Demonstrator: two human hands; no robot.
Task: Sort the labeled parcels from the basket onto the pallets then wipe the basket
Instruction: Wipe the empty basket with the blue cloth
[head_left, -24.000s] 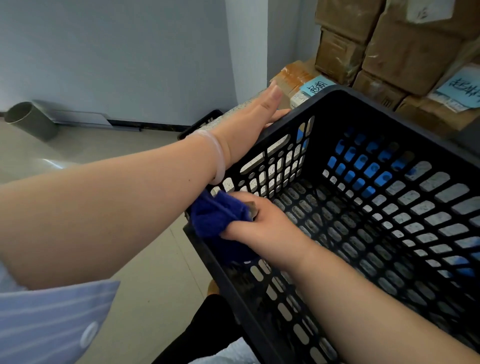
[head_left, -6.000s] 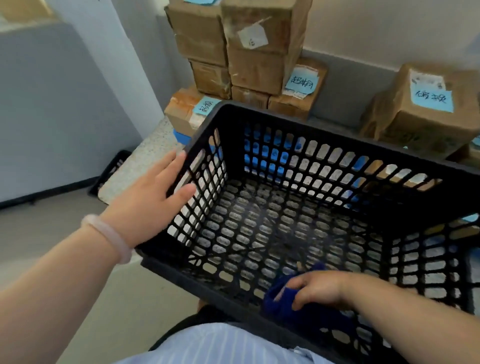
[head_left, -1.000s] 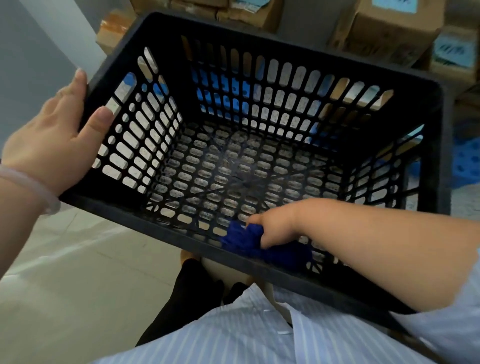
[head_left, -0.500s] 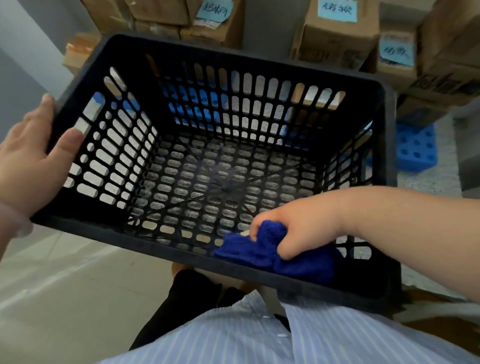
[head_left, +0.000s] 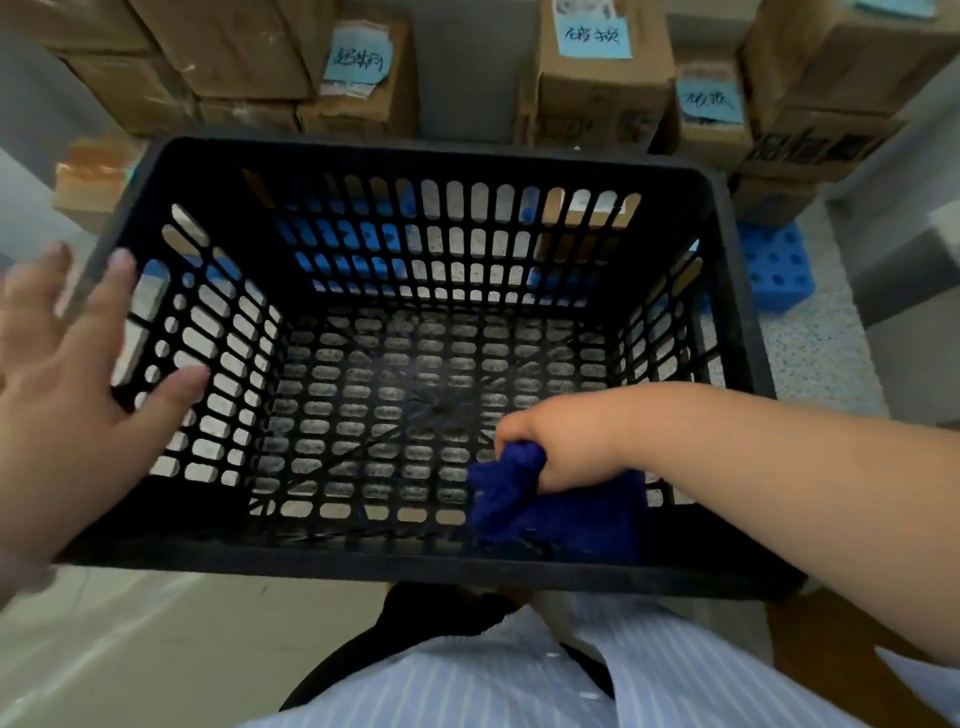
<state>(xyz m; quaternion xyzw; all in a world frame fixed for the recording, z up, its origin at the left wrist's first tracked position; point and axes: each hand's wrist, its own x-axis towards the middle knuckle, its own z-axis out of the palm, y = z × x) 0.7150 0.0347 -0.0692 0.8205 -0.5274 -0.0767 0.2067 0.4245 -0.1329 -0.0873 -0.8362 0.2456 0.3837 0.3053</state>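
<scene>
Here, the right hand (head_left: 563, 447) clutches the blue cloth (head_left: 576, 517) inside the basket (head_left: 415, 151) (left hand (head_left: 57, 415) splayed open).

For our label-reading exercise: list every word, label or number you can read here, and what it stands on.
Nothing reads with certainty; all stand on cardboard boxes.
Left blue note: handwritten characters, blurred.
Middle blue note: handwritten characters, blurred.
Right blue note: handwritten, blurred.
Dark print, far right: too small.
</scene>
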